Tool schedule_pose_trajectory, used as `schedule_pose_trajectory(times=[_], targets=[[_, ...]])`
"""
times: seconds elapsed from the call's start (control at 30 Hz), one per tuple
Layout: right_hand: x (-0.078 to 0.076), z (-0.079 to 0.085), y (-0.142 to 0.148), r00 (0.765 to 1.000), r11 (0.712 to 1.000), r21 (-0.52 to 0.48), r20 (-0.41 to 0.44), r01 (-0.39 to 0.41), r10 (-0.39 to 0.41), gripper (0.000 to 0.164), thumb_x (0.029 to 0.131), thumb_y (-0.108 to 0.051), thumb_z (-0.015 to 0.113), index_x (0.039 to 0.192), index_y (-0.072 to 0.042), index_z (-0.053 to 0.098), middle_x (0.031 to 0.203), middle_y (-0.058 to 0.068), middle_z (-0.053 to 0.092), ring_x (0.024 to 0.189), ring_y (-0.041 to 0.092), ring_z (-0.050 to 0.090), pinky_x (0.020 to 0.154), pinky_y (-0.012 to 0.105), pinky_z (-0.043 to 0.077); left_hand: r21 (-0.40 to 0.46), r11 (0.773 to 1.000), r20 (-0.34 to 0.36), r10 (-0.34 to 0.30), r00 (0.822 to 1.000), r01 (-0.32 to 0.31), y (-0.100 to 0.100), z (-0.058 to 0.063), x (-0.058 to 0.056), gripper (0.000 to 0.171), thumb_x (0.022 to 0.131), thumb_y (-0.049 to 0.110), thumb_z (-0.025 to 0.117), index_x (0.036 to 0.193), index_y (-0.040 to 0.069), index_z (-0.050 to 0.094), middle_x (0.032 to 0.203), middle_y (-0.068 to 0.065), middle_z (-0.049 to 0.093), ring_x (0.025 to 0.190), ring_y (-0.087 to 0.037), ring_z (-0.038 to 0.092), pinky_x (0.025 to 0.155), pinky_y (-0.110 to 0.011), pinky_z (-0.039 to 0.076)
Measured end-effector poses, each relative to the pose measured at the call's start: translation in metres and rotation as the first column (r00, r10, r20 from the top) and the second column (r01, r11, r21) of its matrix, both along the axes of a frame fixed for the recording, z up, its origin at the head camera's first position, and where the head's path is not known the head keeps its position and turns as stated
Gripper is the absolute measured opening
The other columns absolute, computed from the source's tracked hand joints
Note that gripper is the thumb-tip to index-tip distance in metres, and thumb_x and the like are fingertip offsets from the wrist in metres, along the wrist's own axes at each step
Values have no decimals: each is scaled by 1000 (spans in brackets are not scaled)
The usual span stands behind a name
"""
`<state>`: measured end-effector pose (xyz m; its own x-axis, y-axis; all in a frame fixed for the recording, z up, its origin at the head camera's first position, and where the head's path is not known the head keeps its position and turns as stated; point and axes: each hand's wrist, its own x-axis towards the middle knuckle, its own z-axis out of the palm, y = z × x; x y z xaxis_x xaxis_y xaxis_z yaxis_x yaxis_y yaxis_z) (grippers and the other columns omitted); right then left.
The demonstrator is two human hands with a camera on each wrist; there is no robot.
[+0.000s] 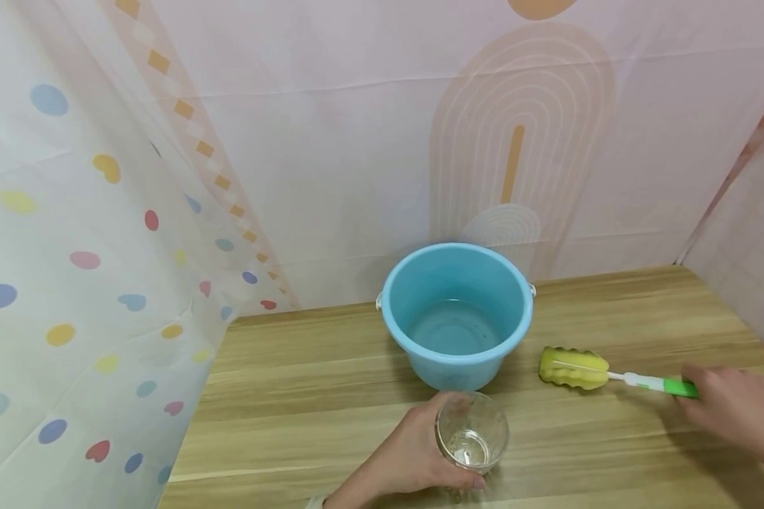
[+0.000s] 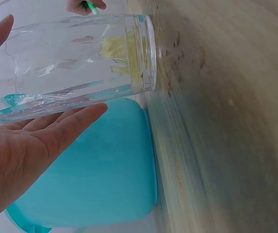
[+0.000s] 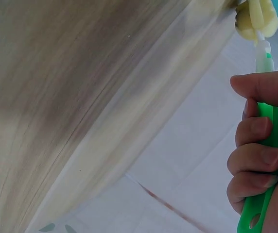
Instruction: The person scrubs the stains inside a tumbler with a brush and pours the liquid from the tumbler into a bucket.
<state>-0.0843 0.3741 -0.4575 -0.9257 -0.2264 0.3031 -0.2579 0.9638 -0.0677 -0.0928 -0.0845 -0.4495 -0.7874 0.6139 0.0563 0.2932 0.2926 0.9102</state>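
At the front of the table, my left hand [image 1: 414, 449] holds a clear drinking glass [image 1: 474, 431] around its side, thumb at the front and fingers behind. The glass stands upright; in the left wrist view its thick base [image 2: 146, 53] is at the tabletop, though I cannot tell whether it touches. Off to the right, my right hand [image 1: 735, 406] grips a bottle brush by its green handle [image 3: 265, 126], fingers wrapped round it. The brush's yellow sponge head [image 1: 574, 368] points left toward the bucket, low over the table.
Behind the glass stands a light blue bucket [image 1: 456, 367] with some water [image 1: 455, 329] in its bottom. Wet drops [image 2: 178, 48] lie on the wood-grain table [image 1: 305, 382]. Patterned curtains [image 1: 331, 177] hang along the back and left sides; a pale sheet [image 1: 751, 233] borders the right.
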Motion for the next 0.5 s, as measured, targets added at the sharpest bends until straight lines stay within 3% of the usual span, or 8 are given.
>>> schedule_pose_trajectory(times=[0.27, 0.5], targets=[[1, 0, 2, 995, 998, -54, -96, 19, -24, 30, 65, -4, 75, 66, -14, 47, 54, -8, 31, 48, 13, 29, 44, 32, 25, 0, 1000, 7, -5, 1000, 5, 1, 1, 1, 88, 70, 32, 100, 144, 22, 53, 136, 8, 61, 124, -11, 58, 105, -33, 49], [1, 1, 3, 986, 997, -81, -166, -10, -4, 35, 63, 3, 74, 64, -13, 43, 53, -8, 30, 46, 6, 25, 41, 26, 24, -1, 1000, 13, -2, 1000, 2, 0, 2, 2, 88, 71, 32, 100, 144, 24, 53, 136, 8, 61, 124, -11, 58, 105, -33, 49]])
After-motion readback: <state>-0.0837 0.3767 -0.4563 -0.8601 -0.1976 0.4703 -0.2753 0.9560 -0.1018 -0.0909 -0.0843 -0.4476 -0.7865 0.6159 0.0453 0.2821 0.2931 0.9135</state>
